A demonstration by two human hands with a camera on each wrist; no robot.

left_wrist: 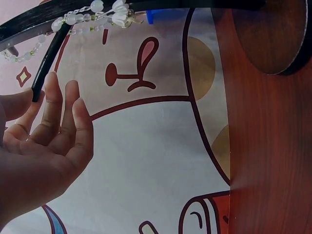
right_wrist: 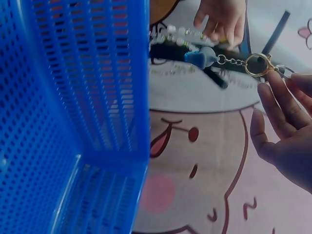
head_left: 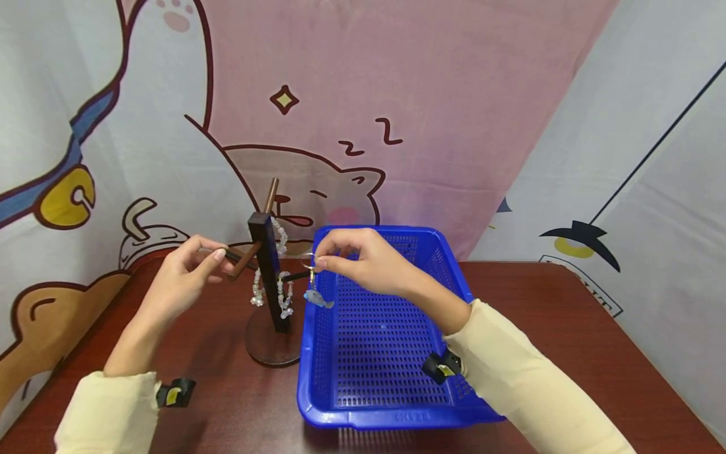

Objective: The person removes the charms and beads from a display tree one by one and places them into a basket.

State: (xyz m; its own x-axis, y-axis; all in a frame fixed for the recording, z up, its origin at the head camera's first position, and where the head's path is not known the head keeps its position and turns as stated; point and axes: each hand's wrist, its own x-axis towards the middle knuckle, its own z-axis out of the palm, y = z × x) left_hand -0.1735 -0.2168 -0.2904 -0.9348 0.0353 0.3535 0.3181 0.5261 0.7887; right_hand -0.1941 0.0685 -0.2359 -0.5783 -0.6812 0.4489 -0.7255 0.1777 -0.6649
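A dark wooden stand [head_left: 273,284] with several pegs rises from a round base. My left hand [head_left: 180,277] pinches the end of one peg [left_wrist: 50,61] between thumb and fingertip, its other fingers loosely bent. Strings of clear and white beads [head_left: 286,296] hang from the stand. To the right of the post, my right hand [head_left: 365,258] pinches the ring of a keychain [right_wrist: 257,65]. From its gold ring and short chain dangles a blue-grey, fish-like charm [head_left: 317,298], over the basket's left rim in the head view.
A blue plastic basket [head_left: 306,378] with perforated walls stands right of the stand, under my right forearm. Both rest on a reddish-brown table [head_left: 567,328]. Behind hangs a cartoon-printed cloth [head_left: 454,126].
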